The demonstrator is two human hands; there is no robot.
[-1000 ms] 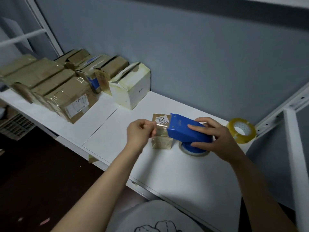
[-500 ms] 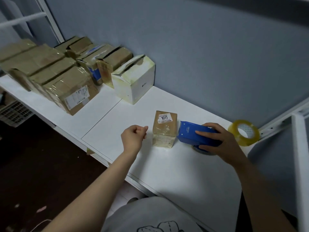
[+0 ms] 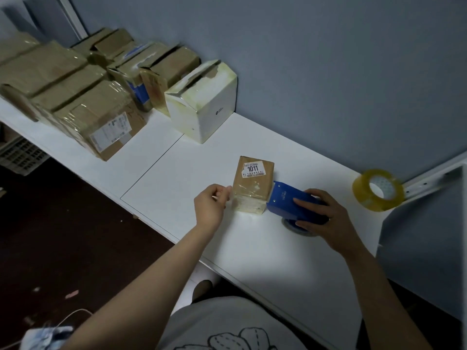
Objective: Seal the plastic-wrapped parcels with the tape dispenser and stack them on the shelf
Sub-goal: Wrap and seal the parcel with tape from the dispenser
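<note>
A small brown plastic-wrapped parcel [image 3: 253, 188] with a white "1011" label stands on the white shelf [image 3: 177, 178]. My left hand [image 3: 211, 207] is at its left side with curled fingers, thumb and fingertips touching the parcel's left edge; I see nothing held between them. My right hand [image 3: 327, 219] grips the blue tape dispenser [image 3: 284, 201], whose front end lies against the parcel's lower right side. The dispenser's tape roll rests on the shelf under my palm.
A spare roll of clear tape [image 3: 378, 190] stands on edge at the right near a white metal post. A white box [image 3: 202, 104] and several brown wrapped parcels [image 3: 101, 120] line the shelf's left and back. Dark floor lies below.
The dispenser came down off the parcel's top to its lower right side. My left hand let go, drew back, then returned to touch the parcel's left edge.
</note>
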